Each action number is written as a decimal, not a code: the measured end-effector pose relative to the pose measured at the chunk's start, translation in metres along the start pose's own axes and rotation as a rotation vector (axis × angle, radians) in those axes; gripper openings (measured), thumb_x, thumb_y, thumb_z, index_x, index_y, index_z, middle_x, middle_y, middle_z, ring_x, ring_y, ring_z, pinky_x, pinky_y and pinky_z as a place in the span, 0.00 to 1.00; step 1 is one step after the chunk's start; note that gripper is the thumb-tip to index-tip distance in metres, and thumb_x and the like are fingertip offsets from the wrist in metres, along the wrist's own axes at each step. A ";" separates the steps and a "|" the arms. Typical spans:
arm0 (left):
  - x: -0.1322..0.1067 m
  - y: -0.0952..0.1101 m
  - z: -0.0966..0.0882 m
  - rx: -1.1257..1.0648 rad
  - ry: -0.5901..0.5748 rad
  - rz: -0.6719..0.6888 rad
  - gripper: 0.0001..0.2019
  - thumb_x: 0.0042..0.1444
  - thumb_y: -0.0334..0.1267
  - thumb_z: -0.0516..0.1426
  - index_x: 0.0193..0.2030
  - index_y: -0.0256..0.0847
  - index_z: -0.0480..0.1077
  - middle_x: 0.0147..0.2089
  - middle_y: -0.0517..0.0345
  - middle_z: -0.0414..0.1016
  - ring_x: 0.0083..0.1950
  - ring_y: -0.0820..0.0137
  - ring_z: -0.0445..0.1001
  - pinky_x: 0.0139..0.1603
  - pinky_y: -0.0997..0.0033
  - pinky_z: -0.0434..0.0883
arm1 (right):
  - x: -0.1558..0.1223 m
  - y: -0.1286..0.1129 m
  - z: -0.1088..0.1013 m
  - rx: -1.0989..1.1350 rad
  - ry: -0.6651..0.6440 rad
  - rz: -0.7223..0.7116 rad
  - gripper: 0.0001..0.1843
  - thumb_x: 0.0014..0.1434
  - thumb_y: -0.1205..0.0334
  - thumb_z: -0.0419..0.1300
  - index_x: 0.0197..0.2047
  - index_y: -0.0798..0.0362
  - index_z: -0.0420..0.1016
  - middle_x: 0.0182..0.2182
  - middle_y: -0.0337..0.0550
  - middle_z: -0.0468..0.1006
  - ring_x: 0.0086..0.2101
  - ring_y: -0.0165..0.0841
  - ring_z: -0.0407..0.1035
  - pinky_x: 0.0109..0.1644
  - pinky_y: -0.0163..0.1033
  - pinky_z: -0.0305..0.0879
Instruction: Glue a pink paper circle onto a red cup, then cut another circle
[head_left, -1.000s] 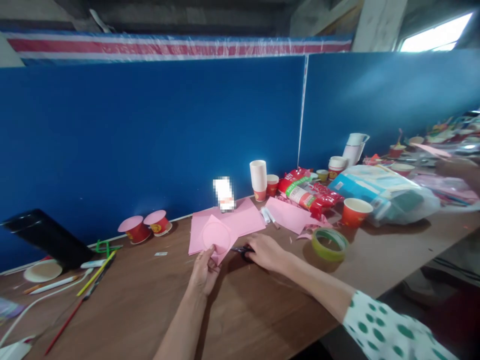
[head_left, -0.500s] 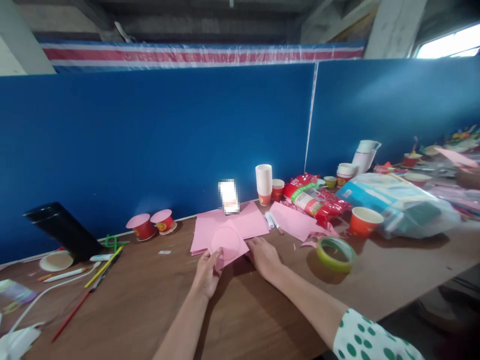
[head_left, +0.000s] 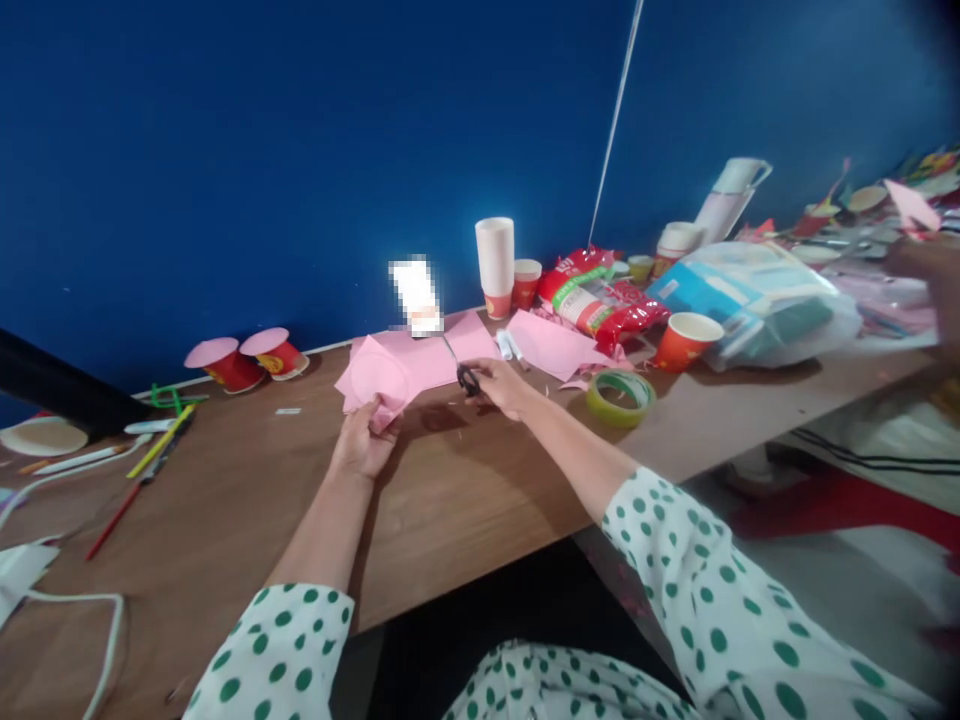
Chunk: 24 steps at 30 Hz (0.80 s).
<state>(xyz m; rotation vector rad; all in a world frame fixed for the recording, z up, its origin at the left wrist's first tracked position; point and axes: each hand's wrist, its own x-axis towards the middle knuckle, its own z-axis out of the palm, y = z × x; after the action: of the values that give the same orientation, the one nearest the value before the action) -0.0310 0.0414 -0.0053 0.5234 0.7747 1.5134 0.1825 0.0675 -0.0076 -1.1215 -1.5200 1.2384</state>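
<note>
My left hand [head_left: 362,448] pinches the near corner of a pink paper sheet [head_left: 375,378] that has a circle marked on it, and lifts it slightly off the wooden table [head_left: 465,490]. My right hand [head_left: 501,385] is closed round the black handles of a pair of scissors [head_left: 459,368], whose blades point up and away just right of that sheet. More pink sheets [head_left: 442,355] lie flat on the table behind both hands.
A roll of green tape [head_left: 620,396] lies right of my right hand. Paper cups [head_left: 496,255], red packets [head_left: 600,300], a plastic bag [head_left: 757,300] and two upturned red cups [head_left: 244,358] line the blue partition. Pens and sticks [head_left: 142,460] lie at the left. Another person's hand [head_left: 937,290] shows far right.
My right hand has picked the scissors up off the table and raised them. The camera has tilted down, showing my dotted sleeves and lap. My left hand still holds the pink sheet.
</note>
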 end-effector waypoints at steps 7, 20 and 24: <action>0.017 -0.009 0.014 0.152 -0.030 0.013 0.09 0.39 0.25 0.60 0.30 0.35 0.67 0.25 0.61 0.72 0.26 0.74 0.72 0.26 0.75 0.70 | 0.009 0.002 -0.014 0.387 0.003 -0.030 0.19 0.47 0.65 0.61 0.44 0.52 0.65 0.32 0.37 0.72 0.31 0.25 0.68 0.34 0.30 0.69; 0.011 -0.024 0.021 0.155 -0.086 0.041 0.14 0.39 0.32 0.62 0.37 0.34 0.69 0.30 0.55 0.75 0.31 0.71 0.73 0.33 0.72 0.71 | 0.006 -0.002 -0.004 0.597 0.176 0.036 0.22 0.43 0.63 0.64 0.43 0.49 0.65 0.24 0.34 0.71 0.24 0.25 0.67 0.20 0.25 0.59; 0.008 -0.025 0.022 0.200 -0.064 0.024 0.16 0.39 0.32 0.62 0.38 0.35 0.69 0.33 0.54 0.76 0.32 0.70 0.74 0.34 0.71 0.71 | 0.004 -0.002 0.002 0.542 0.145 0.027 0.23 0.42 0.64 0.64 0.43 0.50 0.66 0.22 0.33 0.69 0.22 0.24 0.64 0.19 0.26 0.56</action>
<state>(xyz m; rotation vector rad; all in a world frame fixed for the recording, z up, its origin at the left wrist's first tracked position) 0.0011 0.0524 -0.0094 0.7291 0.8769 1.4417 0.1796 0.0705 -0.0058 -0.8472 -0.9770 1.4392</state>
